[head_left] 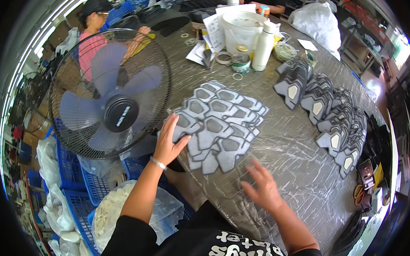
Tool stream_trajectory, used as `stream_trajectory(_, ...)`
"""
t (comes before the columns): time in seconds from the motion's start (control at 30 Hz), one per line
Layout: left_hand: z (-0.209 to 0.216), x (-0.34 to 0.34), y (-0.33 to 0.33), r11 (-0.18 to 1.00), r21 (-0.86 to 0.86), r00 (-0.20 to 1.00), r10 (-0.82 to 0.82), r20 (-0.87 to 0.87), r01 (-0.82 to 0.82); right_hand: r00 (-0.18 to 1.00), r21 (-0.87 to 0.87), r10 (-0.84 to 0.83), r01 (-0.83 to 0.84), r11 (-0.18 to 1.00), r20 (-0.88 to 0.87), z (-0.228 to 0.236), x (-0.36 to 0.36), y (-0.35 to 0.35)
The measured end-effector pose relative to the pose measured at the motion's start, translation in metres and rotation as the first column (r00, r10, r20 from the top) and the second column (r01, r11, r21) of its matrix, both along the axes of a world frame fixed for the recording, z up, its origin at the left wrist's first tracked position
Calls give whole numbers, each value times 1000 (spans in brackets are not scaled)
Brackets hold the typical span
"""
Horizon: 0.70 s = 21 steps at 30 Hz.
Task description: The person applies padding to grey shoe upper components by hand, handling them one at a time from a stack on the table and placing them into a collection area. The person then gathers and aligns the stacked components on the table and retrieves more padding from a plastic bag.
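Note:
Overlapping rows of flat grey cut pieces point(216, 121), with dark outlines and darker grey patches, are spread on the table in front of me. My left hand point(169, 142) is at their left edge, fingers stretched out and thumb over the nearest pieces; whether it presses on them I cannot tell. Just right of the lower pieces, my right hand point(262, 185) hovers over the table with its fingers apart and nothing in them. To the right, stacked rows of similar dark grey pieces point(336, 104) stand fanned out, some showing cream patches.
A black caged fan point(109, 94) stands close on the left. Behind the pieces are a white bucket point(239, 31), a pale bottle point(264, 47) and tape rolls point(240, 63). Orange-handled scissors point(358, 194) lie at the right edge. Blue crates point(90, 187) sit lower left. Another person point(91, 50) works beyond the fan.

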<state>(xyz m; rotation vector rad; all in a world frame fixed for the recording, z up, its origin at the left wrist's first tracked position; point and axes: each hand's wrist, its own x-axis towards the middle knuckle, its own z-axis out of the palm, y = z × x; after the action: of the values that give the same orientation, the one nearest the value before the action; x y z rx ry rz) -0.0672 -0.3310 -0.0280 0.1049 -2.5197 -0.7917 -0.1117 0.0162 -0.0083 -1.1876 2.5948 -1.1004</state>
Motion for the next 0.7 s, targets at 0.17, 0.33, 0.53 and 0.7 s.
stream_trajectory(0.17, -12, -71, -31, 994, 19, 994, -106, 27, 105, 991, -3, 133, -133, 991, -4, 0, 46, -37)
stream_trajectory(0.33, -32, -140, -63, 993, 110, 991, -65, 120, 52, 945, 6, 317, -318, 948, -80, -8, 66, -78)
stream_trajectory(0.53, -41, -161, -66, 954, 277, 943, -192, 271, 115, 886, 152, 410, -384, 911, -217, -33, 54, -125)
stream_trajectory(0.7, -40, -157, -50, 942, 296, 940, -237, 244, 161, 912, 147, 364, -341, 929, -187, -43, 51, -119)
